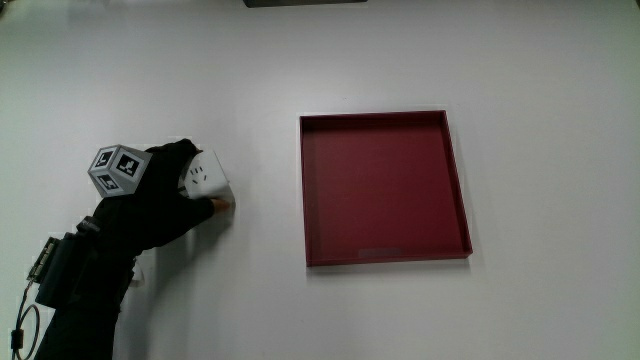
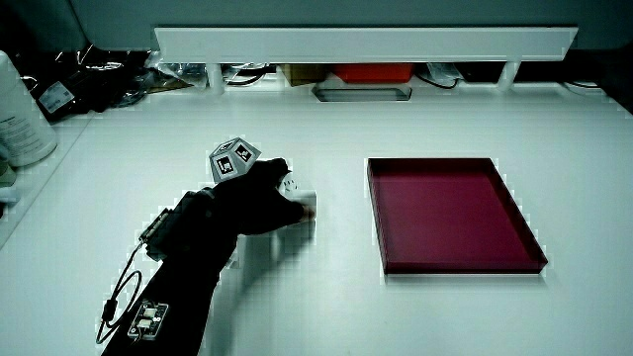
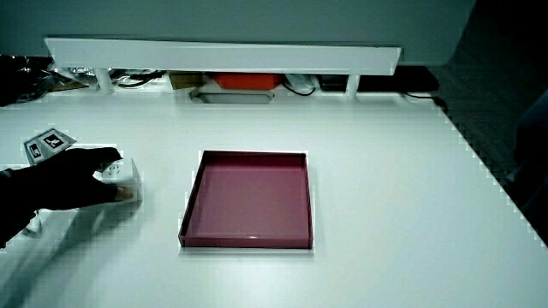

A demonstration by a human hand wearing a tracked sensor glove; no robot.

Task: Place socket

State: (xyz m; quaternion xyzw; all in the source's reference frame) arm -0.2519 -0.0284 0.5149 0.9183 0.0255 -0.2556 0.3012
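Inspection begins with the main view. A white socket (image 1: 207,174) is seen resting on the white table (image 1: 520,310), well apart from the red tray (image 1: 384,186). The hand (image 1: 165,205) is closed around it, fingers wrapped over the block and one bare fingertip showing at its edge nearer the tray. The patterned cube (image 1: 116,168) on the back of the glove is clearly shown. Whether the socket is lifted clear of the table cannot be told here.

In a side view, the socket (image 2: 296,196) is gripped by the hand (image 2: 255,203) between the forearm and the tray (image 2: 450,213). A white bottle (image 2: 20,114) stands at the table's edge, and clutter is noted under the low partition (image 2: 366,42). None of it lies between socket and tray.

In a side view, the socket (image 3: 122,175) is again enclosed by the hand (image 3: 73,184), with the tray (image 3: 248,198) empty beside it.

Judgement on handling: the socket is taken to be a rigid plastic block, light, smooth and somewhat slippery against the glove, not fragile. A hold across two opposing flat sides is advised. The path to the tray is judged unobstructed; only the raised tray wall must be cleared.
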